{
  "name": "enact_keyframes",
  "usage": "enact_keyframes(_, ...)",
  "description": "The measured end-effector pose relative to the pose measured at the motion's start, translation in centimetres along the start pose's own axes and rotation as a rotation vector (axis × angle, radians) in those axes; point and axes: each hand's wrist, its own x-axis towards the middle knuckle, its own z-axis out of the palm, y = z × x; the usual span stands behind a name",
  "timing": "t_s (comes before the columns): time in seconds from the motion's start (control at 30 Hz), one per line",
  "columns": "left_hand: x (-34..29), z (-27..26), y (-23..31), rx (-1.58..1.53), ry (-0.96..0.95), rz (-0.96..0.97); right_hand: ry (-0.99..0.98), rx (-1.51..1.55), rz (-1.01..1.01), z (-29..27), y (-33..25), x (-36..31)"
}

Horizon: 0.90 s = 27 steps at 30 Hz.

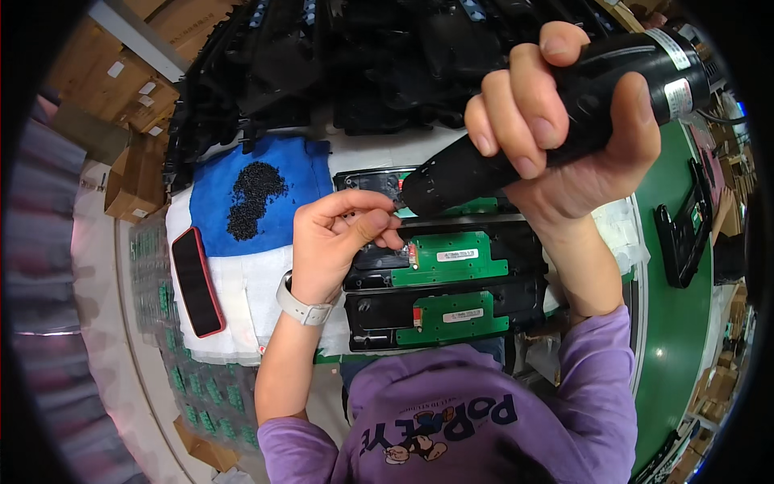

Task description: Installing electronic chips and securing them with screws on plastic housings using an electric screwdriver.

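My right hand (556, 133) is wrapped round a black electric screwdriver (455, 173), its nose slanting down to the left. At that tip, the thumb and forefinger of my left hand (339, 230) are pinched together; whatever they hold is too small to make out. Beneath both hands lie black plastic housings in a row, each with a green circuit board. The middle board (476, 262) and the nearest board (463, 321) bear white labels. The farthest housing (367, 179) is partly covered by the screwdriver and my hands.
Small black screws (256, 194) are heaped on a blue cloth (214, 194) to the left. A red-edged phone (197, 282) lies on the white cover (238, 278). Black plastic parts (387, 64) pile up at the back. Right of me, a green conveyor (669, 323) carries another black housing (679, 234).
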Motion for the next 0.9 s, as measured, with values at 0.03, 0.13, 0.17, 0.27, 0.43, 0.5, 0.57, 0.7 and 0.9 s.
enact_keyframes(0.03, 0.0, 0.0, 0.0, -0.017, -0.013, -0.008, -0.001, -0.018, 0.006, 0.0, 0.1, 0.0)
enact_keyframes(0.13, 0.1, -0.2, 0.0, 0.007, -0.046, -0.015, 0.051, -0.085, 0.029, 0.2, 0.0, -0.2)
enact_keyframes(0.17, 0.1, -0.1, 0.1, 0.007, -0.047, -0.015, 0.075, -0.120, 0.040, 0.4, -0.1, -0.3)
enact_keyframes(0.27, -0.1, 0.2, 0.2, 0.034, -0.044, -0.018, 0.141, -0.225, 0.070, 0.8, -0.2, -0.5)
enact_keyframes(0.43, -0.5, 0.8, 0.5, 0.208, -0.044, 0.021, 0.347, -0.232, 0.112, 1.3, 0.1, -0.9)
enact_keyframes(0.5, -0.5, 0.6, 0.5, 0.186, -0.059, 0.006, 0.449, -0.233, 0.130, 1.2, 0.3, -1.1)
enact_keyframes(0.57, -0.5, 0.3, 0.4, 0.168, -0.069, -0.010, 0.462, -0.209, 0.095, 0.8, 0.7, -1.1)
enact_keyframes(0.7, -0.4, 0.6, 0.3, 0.068, -0.038, 0.031, 0.453, 0.056, -0.033, 0.5, 0.7, -0.3)
enact_keyframes(0.9, -0.6, 0.1, -0.6, -0.093, -0.088, -0.042, 0.459, 0.075, -0.022, 0.7, 0.7, -0.5)
